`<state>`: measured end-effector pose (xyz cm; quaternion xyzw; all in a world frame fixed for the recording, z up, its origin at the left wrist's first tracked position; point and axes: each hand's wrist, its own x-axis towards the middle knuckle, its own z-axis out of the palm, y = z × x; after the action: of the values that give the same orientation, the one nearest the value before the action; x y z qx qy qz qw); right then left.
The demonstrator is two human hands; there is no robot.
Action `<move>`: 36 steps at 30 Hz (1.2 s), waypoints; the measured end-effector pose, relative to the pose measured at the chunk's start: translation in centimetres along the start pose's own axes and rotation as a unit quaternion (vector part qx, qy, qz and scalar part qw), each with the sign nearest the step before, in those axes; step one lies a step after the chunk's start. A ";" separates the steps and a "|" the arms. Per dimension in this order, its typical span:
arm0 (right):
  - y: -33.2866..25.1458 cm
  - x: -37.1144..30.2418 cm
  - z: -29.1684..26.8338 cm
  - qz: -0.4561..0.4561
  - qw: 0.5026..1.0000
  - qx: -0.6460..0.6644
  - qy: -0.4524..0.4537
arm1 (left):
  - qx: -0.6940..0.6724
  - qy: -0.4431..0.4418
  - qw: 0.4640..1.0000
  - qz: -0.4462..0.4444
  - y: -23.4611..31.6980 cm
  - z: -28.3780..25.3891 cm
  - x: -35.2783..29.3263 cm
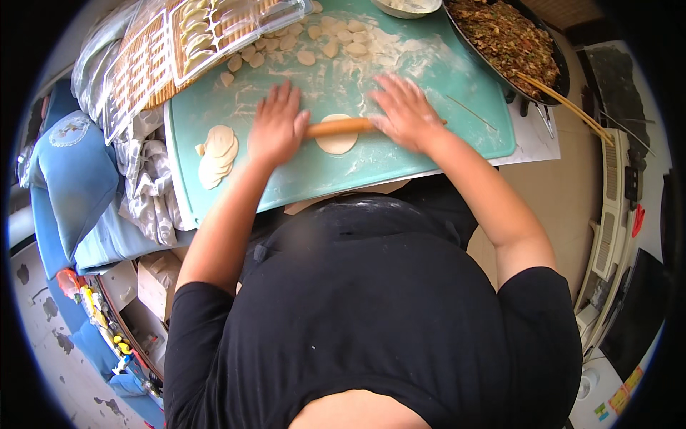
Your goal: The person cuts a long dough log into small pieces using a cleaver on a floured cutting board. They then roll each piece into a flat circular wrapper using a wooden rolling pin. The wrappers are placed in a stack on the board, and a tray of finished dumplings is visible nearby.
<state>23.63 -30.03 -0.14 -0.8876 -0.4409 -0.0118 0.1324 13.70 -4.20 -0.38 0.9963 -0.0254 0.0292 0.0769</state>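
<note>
A wooden rolling pin (350, 127) lies across a round, flat dough wrapper (336, 145) on the floured green mat (468, 146). My left hand (277, 123) is at the pin's left end, fingers stretched out and slightly blurred. Over its right end lies my right hand (406, 113), palm down with the fingers spread. Neither hand is curled round the pin. To the left of my left hand sits an overlapping pile of rolled wrappers (218, 159). Small dough pieces (330, 47) are scattered in flour beyond my hands.
At far left, a clear plastic tray (173, 46) over woven matting holds a row of dumplings (194, 32). A pan of chopped filling (511, 43) with chopsticks (564, 104) stands far right, by a bowl (406, 7) of whitish contents. A thin stick (471, 113) lies near my right hand.
</note>
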 end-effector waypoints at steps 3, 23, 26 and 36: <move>0.0 -0.1 0.0 0.050 0.998 -0.036 -0.021 | -0.024 0.010 0.999 -0.019 -0.8 0.0 2.1; -3.7 -2.6 -1.8 -0.034 0.992 -0.037 -0.114 | 0.004 0.008 0.999 -0.032 -1.0 0.2 -4.0; -1.2 1.0 -0.8 0.009 0.997 -0.056 -0.046 | 0.005 0.059 0.995 -0.086 -2.3 0.3 0.7; -3.4 -2.8 -2.1 -0.056 0.987 -0.040 -0.145 | 0.006 0.031 0.997 -0.071 0.0 0.9 -4.1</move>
<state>19.44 -30.80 2.27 -0.8587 -0.5032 0.0917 0.0307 9.63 -4.12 -1.57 0.9946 0.0480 0.0545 0.0739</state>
